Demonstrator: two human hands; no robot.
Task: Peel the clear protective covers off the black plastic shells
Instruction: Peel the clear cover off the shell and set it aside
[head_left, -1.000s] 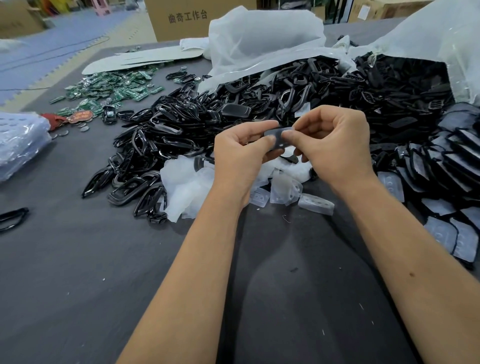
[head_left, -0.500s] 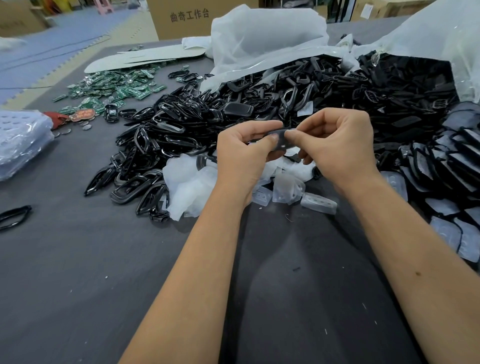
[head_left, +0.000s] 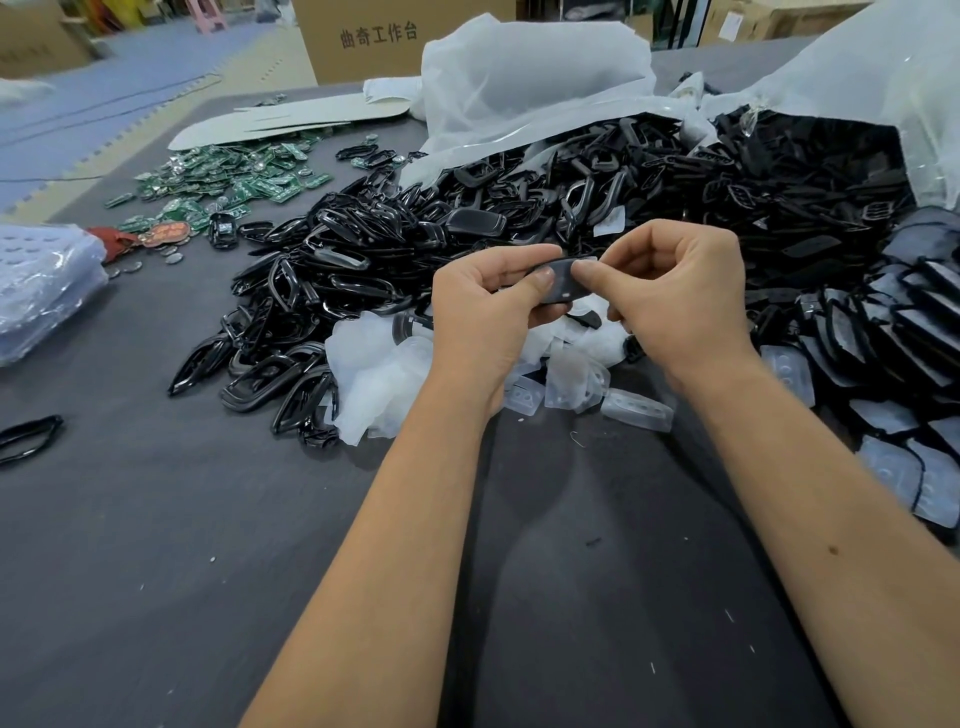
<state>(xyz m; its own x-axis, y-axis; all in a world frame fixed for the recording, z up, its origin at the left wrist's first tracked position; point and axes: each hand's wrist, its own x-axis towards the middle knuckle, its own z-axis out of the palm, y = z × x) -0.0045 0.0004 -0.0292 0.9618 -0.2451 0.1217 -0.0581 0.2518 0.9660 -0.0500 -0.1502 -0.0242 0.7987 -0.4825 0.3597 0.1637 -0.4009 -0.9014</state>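
Observation:
A small black plastic shell (head_left: 562, 278) is held up between both hands above the grey table. My left hand (head_left: 483, 317) grips its left end, thumb on top. My right hand (head_left: 675, 291) pinches the right end, where a clear cover edge shows at the fingertips. Whether the cover is lifted I cannot tell. Below the hands lies a heap of peeled clear covers (head_left: 571, 374). A big pile of black shells and frames (head_left: 467, 218) spreads behind.
Covered black shells (head_left: 914, 332) are stacked at the right. Green circuit boards (head_left: 228, 179) lie at the far left, a plastic-wrapped pack (head_left: 41, 280) at the left edge, white bags (head_left: 524, 78) and a cardboard box (head_left: 363, 36) behind. Bare grey table (head_left: 182, 545) lies near me.
Both hands stay together on the shell; the fingers have shifted slightly along it and the shell is turned to show more of its black face.

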